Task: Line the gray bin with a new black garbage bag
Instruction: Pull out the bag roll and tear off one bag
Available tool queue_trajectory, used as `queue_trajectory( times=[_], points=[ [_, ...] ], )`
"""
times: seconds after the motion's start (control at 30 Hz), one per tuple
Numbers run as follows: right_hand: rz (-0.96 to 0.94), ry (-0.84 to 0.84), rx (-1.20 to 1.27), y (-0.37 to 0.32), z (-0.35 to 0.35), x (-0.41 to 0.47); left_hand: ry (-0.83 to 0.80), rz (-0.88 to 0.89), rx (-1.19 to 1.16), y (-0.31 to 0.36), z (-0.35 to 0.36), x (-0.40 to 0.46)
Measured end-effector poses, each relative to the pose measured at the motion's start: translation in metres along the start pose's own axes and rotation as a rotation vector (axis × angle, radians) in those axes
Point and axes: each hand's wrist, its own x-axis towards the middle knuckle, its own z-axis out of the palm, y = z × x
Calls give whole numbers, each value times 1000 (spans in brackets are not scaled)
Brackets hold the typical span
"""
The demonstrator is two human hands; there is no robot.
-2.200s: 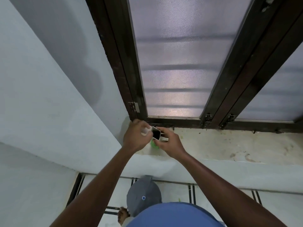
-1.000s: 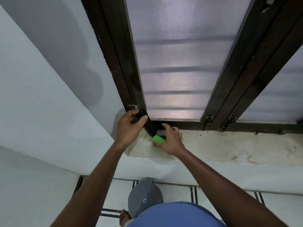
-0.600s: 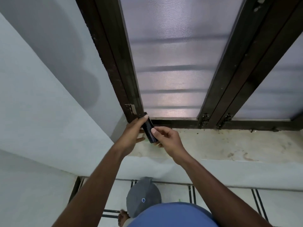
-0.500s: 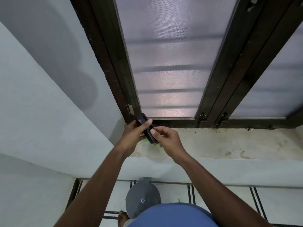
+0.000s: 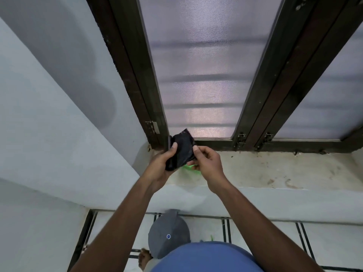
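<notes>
Held above the window sill (image 5: 275, 171), the black garbage bag (image 5: 181, 151), a tight roll half a second ago, now starts unfolding between both hands, left hand (image 5: 161, 169) and right hand (image 5: 208, 163) pinching its edges, while the gray bin (image 5: 167, 232) waits on the floor below the sill.

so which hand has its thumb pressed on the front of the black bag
The left hand: its thumb lies flat on the folded black bag. The right hand only pinches the bag's right edge.

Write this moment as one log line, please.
step: unfolding bag | left hand: holds black bag | right hand: pinches bag edge | gray bin: unlined
</notes>
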Motion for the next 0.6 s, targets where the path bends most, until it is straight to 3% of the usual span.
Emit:
queue_trajectory(
  times=[0.13, 0.2, 0.27, 0.33, 0.4, 0.43, 0.5, 0.6],
  points=[
    [51, 102, 83, -1, -15, 7, 62, 29, -9, -2, -13, 6],
    [92, 136, -4, -2, -19, 8, 108, 47, 51, -3, -17, 7],
    [28, 202, -405, -4, -21, 6, 176, 99, 194, -5, -17, 6],
    [-268, 253, -770, -12, -18, -2, 191, 161, 346, -5, -12, 4],
    [-504, 155, -850, -28, -12, -8, 133, 183, 435, -4, -5, -1],
    [-511, 49, -833, -32, -8, -7, 84, 169, 467, -4, -2, -2],
    [-392, -152, -748, -40, -2, -2, -14, 159, 534, -1, 4, -6],
    [-269, -215, -591, -44, -7, 11, -65, 140, 498, 3, 7, -9]
  ],
)
